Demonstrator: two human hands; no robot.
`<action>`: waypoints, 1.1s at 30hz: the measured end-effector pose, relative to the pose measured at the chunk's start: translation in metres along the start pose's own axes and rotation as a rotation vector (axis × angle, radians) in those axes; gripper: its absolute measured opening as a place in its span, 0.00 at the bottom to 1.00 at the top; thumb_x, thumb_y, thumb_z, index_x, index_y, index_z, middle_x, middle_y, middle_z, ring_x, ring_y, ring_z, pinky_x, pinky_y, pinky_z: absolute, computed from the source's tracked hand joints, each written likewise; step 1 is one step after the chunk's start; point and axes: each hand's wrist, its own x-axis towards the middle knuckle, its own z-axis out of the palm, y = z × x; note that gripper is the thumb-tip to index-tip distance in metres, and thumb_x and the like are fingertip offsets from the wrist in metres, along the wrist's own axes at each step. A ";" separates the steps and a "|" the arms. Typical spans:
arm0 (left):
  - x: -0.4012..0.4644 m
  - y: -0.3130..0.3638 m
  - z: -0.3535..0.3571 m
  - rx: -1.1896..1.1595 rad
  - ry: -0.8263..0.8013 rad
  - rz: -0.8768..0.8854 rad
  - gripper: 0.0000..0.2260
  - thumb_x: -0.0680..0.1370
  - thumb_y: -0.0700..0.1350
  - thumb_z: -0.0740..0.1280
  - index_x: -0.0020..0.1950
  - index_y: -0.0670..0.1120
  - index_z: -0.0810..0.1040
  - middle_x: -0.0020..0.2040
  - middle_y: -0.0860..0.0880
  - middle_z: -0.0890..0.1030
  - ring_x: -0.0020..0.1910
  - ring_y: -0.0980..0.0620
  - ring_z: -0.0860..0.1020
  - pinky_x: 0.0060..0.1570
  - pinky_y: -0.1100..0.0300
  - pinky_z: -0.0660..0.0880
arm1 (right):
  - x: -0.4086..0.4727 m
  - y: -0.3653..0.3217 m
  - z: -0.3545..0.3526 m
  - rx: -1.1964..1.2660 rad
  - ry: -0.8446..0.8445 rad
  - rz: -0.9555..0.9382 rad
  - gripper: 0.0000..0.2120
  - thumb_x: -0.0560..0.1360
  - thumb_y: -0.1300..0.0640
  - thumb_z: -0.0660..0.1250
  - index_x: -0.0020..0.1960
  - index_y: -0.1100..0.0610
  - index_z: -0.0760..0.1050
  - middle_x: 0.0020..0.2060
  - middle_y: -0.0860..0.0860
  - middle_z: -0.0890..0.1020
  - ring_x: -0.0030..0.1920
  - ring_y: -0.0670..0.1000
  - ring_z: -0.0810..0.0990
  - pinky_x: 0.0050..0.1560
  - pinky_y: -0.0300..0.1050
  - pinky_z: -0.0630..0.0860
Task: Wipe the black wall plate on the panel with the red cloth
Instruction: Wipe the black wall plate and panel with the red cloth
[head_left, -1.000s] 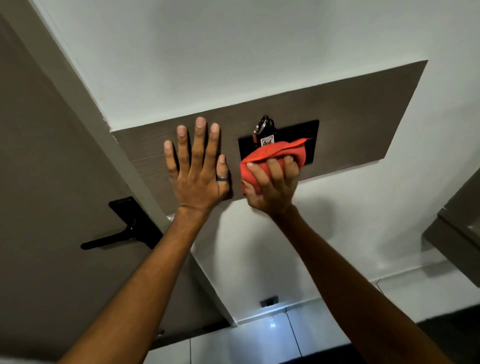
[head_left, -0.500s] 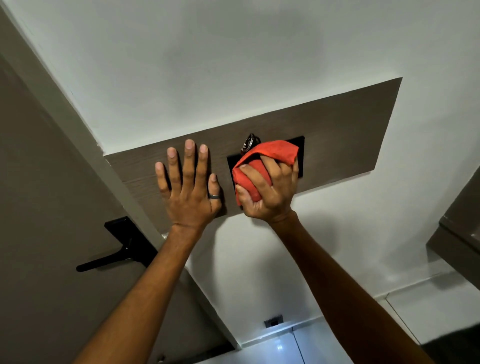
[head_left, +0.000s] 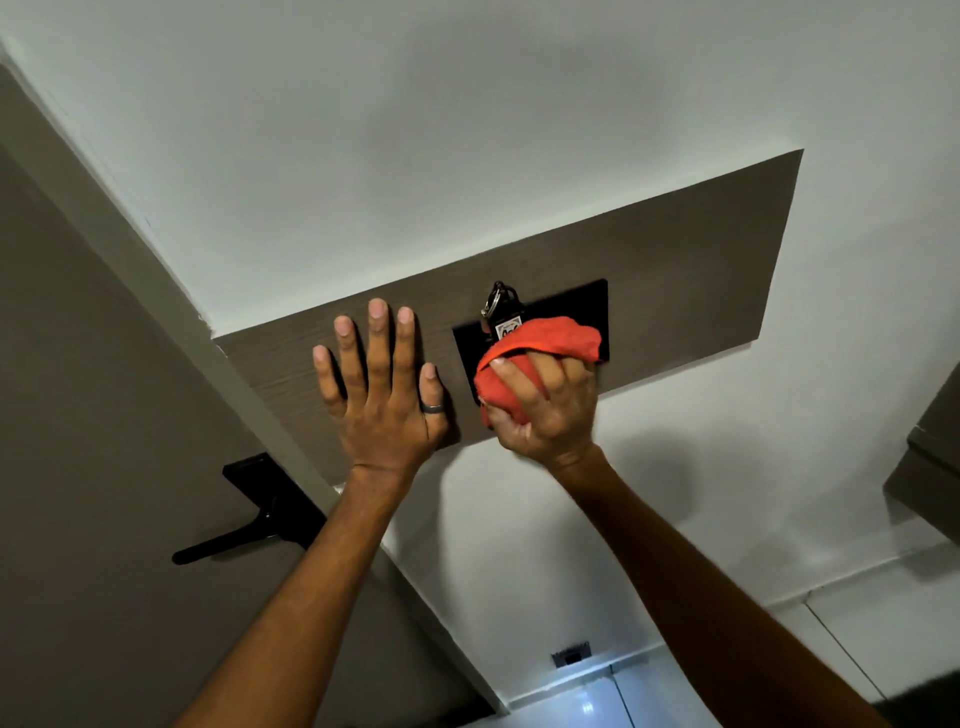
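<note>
A black wall plate (head_left: 571, 304) is set in a brown wood-grain panel (head_left: 701, 270) on the white wall. A key tag on a ring (head_left: 503, 312) sticks out of the plate. My right hand (head_left: 548, 410) grips a bunched red cloth (head_left: 545, 343) and presses it on the plate's lower middle, hiding much of the plate. My left hand (head_left: 382, 387) lies flat on the panel left of the plate, fingers spread, a dark ring on the thumb.
A brown door with a black lever handle (head_left: 249, 525) is at the left, behind my left forearm. A small wall outlet (head_left: 571, 656) sits low near the tiled floor. A brown cabinet edge (head_left: 930, 467) juts in at the right.
My right hand has slid the red cloth down and to the right on the plate, uncovering the key tag again. My left hand stays flat on the panel.
</note>
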 end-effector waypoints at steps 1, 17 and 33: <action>0.000 0.000 0.000 0.006 0.003 0.006 0.26 0.84 0.50 0.55 0.82 0.46 0.58 0.81 0.46 0.60 0.83 0.46 0.47 0.81 0.44 0.46 | 0.001 0.000 0.001 -0.010 0.004 0.027 0.18 0.77 0.45 0.69 0.64 0.52 0.77 0.59 0.54 0.76 0.53 0.59 0.75 0.56 0.56 0.77; -0.002 0.001 0.002 0.013 -0.002 0.011 0.26 0.84 0.51 0.55 0.82 0.46 0.59 0.80 0.45 0.62 0.83 0.45 0.49 0.81 0.43 0.48 | -0.033 0.010 -0.018 0.038 -0.076 0.102 0.11 0.79 0.63 0.65 0.61 0.59 0.74 0.57 0.57 0.77 0.52 0.63 0.80 0.59 0.54 0.78; 0.001 0.001 0.001 0.008 0.006 0.004 0.25 0.83 0.50 0.57 0.80 0.45 0.63 0.81 0.47 0.58 0.83 0.45 0.49 0.80 0.43 0.48 | 0.032 0.020 -0.018 0.022 -0.091 0.231 0.22 0.84 0.43 0.55 0.67 0.54 0.78 0.64 0.58 0.78 0.65 0.64 0.74 0.66 0.65 0.75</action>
